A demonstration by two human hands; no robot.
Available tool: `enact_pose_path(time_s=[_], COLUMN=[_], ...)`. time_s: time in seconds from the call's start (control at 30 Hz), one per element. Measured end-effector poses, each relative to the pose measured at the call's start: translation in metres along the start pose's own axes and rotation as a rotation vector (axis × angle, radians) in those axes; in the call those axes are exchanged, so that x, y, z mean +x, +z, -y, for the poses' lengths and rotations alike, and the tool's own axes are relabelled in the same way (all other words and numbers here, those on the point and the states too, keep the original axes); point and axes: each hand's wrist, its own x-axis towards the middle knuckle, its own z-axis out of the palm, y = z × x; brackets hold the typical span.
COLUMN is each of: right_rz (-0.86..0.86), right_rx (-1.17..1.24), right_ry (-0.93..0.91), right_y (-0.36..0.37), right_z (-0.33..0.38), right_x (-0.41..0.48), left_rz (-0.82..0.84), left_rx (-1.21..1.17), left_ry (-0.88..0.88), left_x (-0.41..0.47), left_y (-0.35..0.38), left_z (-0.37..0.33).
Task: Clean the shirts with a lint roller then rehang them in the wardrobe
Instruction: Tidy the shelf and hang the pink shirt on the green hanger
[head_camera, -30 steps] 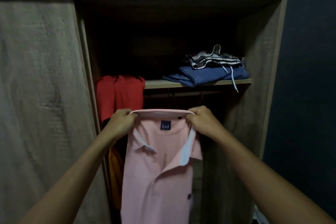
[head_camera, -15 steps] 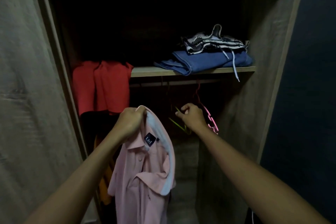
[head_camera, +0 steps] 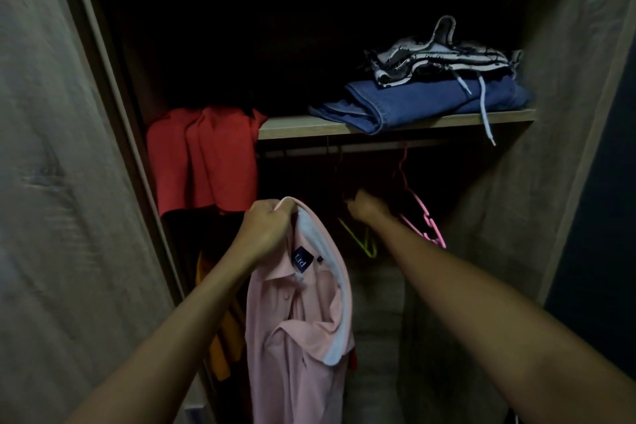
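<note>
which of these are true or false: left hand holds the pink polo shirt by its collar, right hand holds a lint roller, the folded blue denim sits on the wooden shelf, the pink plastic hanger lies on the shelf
1. The left hand grips the pale pink polo shirt by its collar. True.
2. The right hand holds a lint roller. False: no roller shows; it reaches among the hangers under the rail.
3. The folded blue denim garment sits on the wooden shelf. True.
4. The pink plastic hanger lies on the shelf. False: it hangs below it.
</note>
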Motion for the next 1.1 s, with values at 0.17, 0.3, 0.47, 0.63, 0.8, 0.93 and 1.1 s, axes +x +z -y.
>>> enact_pose_path(time_s=[0.17,0.3,0.47,0.63,0.8,0.93,1.1], right_rz=[-0.153,-0.298,-0.391,-0.467,-0.526,-0.617,-0.410], right_rx=[0.161,0.270,0.369,0.433,0.600,0.796,0.945], right_ry=[-0.001,-0.004,-0.072,-0.129,-0.178,-0.203,-0.064], right_y=[-0.005,-0.017,-0.006,0.012,0.014,0.012,0.005], right_z=[0.001,-0.006,-0.040,-0.081,-0.105,-0.103,-0.087], right_x=[-0.006,-0.036,-0.098,-0.173,-0.245,-0.290,-0.284], left_rz=[-0.015,-0.016,-0.013,0.031,0.056,0.059,0.075], left_rx=[-0.017,-0.043,-0.073,-0.125,-0.165,-0.174,-0.201], left_ry=[-0.018,-0.020,-0.014,-0.039,-0.025,-0.034,-0.005], left_x=[-0.003,-0.009,-0.020,-0.028,-0.030,-0.026,-0.027], left_y=[0.002,0.003,0.003,0.007,0.013,0.014,0.013], left_z=[0.001,0.000,0.003,-0.002,-0.016,-0.021,-0.037])
